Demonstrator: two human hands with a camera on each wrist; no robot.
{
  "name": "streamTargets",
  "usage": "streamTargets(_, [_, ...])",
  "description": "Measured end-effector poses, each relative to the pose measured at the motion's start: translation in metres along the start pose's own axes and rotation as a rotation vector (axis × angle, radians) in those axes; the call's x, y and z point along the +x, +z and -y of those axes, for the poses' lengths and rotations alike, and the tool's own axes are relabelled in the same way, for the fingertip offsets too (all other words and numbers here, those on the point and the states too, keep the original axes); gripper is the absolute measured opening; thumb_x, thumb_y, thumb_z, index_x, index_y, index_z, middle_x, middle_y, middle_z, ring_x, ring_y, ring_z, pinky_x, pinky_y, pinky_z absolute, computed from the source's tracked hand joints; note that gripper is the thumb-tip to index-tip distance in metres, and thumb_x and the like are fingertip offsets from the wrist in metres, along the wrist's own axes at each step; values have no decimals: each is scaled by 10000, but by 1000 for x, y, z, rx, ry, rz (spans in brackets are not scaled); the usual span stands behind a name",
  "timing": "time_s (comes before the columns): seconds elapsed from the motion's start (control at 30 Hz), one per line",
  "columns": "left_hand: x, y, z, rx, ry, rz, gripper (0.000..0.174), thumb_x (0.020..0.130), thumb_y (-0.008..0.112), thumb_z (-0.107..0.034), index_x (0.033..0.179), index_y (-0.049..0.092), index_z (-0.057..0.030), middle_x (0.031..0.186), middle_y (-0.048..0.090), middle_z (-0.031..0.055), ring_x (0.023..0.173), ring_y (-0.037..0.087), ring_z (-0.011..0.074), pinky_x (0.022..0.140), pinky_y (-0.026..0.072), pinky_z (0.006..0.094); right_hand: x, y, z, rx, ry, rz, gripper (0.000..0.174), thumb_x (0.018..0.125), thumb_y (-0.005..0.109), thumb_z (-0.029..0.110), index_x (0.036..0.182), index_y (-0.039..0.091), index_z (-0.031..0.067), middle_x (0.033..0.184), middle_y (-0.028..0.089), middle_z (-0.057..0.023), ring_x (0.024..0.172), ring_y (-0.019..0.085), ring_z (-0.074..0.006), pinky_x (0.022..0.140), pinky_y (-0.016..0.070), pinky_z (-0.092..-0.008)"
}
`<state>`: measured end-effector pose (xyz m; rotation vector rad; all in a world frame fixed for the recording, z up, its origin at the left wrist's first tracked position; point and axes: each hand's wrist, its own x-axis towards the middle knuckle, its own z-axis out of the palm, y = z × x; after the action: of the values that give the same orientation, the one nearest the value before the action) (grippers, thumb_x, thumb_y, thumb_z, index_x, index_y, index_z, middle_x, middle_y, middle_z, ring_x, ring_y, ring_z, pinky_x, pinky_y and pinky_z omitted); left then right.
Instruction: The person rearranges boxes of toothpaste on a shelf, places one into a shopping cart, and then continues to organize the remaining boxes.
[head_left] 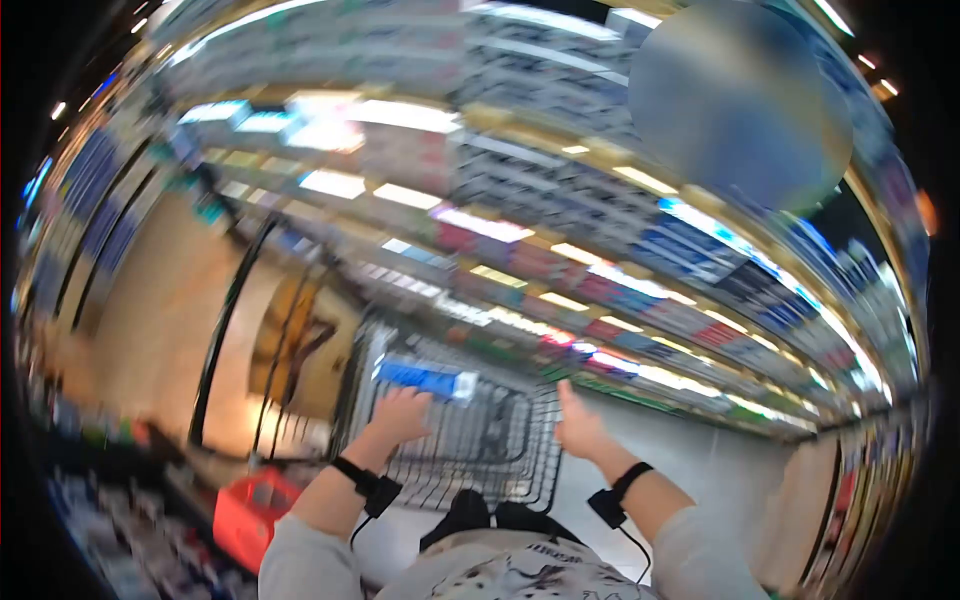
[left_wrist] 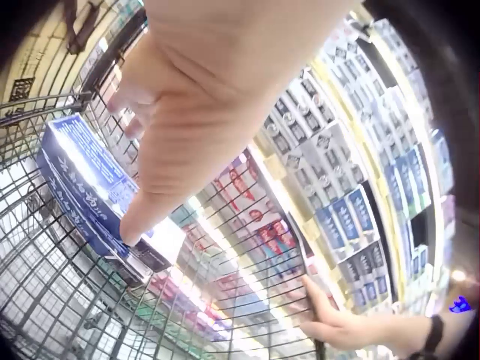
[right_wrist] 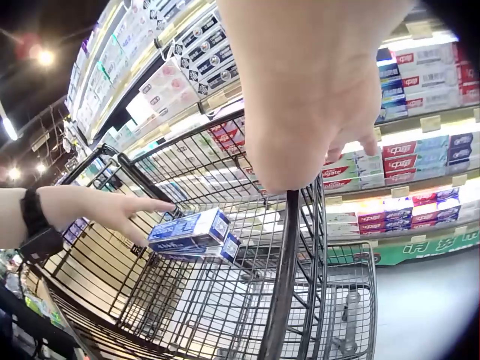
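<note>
Two blue-and-white toothpaste boxes (right_wrist: 191, 231), one on top of the other, lie at a slant inside a black wire shopping cart (head_left: 470, 480). My left hand (head_left: 402, 415) reaches over the basket to the boxes' near end, fingers stretched out. In the left wrist view the thumb of that hand overlaps the end of the boxes (left_wrist: 82, 180). On the cart's right rim rests my right hand (head_left: 582, 430), with one digit pointing straight forward. The right wrist view shows its heel right at the black rail (right_wrist: 281, 300), other fingers (right_wrist: 367, 142) loose on the outer side.
Long shelves of toothpaste cartons (right_wrist: 412, 157) run along the cart's far and right sides. A cardboard box (head_left: 305, 345) stands beyond the cart's left side. At the lower left is a red basket (head_left: 250, 515). Pale floor (head_left: 660, 440) shows to the right.
</note>
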<state>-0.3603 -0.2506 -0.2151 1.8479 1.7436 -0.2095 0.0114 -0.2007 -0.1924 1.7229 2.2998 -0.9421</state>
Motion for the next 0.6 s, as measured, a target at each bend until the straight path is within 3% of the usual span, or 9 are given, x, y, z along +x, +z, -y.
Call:
streamTargets(0.07, [35, -9, -21, 206, 9, -96, 997, 657, 893, -368, 1508, 390, -239, 1515, 423, 99, 1416, 359, 352, 1089, 342, 616, 1, -4, 0, -61, 90, 86, 956, 893, 605, 207, 1601, -31, 109, 1598, 297, -191, 1432, 361, -396, 1077, 319, -687])
streamTargets(0.2, [95, 30, -31, 242, 67, -213, 1114, 648, 906, -347, 1557, 279, -202, 1518, 425, 110, 1443, 337, 350, 1132, 265, 627, -7, -6, -3, -110, 99, 60, 899, 939, 534, 207, 1604, -67, 143, 1619, 264, -176, 1469, 310, -371, 1074, 316, -684])
streamTargets(0.33, [110, 54, -25, 174, 6, -160, 860, 670, 899, -345, 1402, 492, -147, 1321, 588, 70, 1311, 481, 291, 1138, 267, 596, -7, 1, -8, -143, 73, 48, 877, 937, 507, 197, 1605, -59, 149, 1560, 333, -199, 1457, 325, -365, 1080, 334, -655])
streamTargets(0.4, [105, 49, -24, 139, 11, -152, 747, 676, 892, -348, 1313, 560, -145, 1282, 598, 51, 1273, 498, 267, 1138, 271, 576, -5, 5, -12, -152, 99, 12, 891, 937, 521, 195, 1607, -67, 157, 1564, 333, -188, 1446, 339, -362, 1062, 355, -649])
streamTargets(0.43, [94, 37, -29, 123, 64, -230, 707, 677, 892, -302, 1282, 575, -118, 1234, 628, 66, 1193, 563, 295, 1088, 371, 522, -8, 2, -10, -125, 85, 45, 900, 939, 535, 205, 1608, -65, 163, 1565, 333, -185, 1441, 343, -366, 1053, 365, -645])
streamTargets(0.47, [88, 23, -30, 136, 77, -234, 707, 677, 892, -302, 1282, 575, -118, 1234, 628, 66, 1193, 563, 295, 1088, 371, 522, -8, -1, -10, -98, 66, 77, 908, 940, 550, 215, 1609, -63, 169, 1566, 333, -183, 1436, 348, -369, 1044, 375, -640])
streamTargets(0.53, [79, -3, -32, -213, 19, -319, 640, 670, 891, -193, 1225, 593, -77, 1131, 660, 99, 1053, 629, 334, 981, 475, 461, -5, 1, -14, -117, 69, 86, 938, 938, 586, 248, 1609, -67, 180, 1559, 337, -178, 1431, 350, -374, 1030, 387, -636])
streamTargets(0.57, [69, -12, -37, -455, 83, -525, 565, 679, 867, -93, 1173, 597, -45, 1051, 667, 128, 955, 662, 314, 887, 521, 385, -5, 1, -15, -108, 54, 82, 942, 935, 598, 267, 1611, -52, 180, 1549, 349, -179, 1427, 353, -378, 1032, 387, -633])
streamTargets(0.6, [50, -40, -56, -680, 85, -557, 569, 693, 855, -54, 1196, 589, -44, 1061, 662, 116, 1016, 650, 249, 903, 508, 360, -5, 2, -16, -99, 33, 83, 946, 932, 611, 287, 1613, -37, 180, 1538, 360, -180, 1424, 355, -381, 1033, 387, -630])
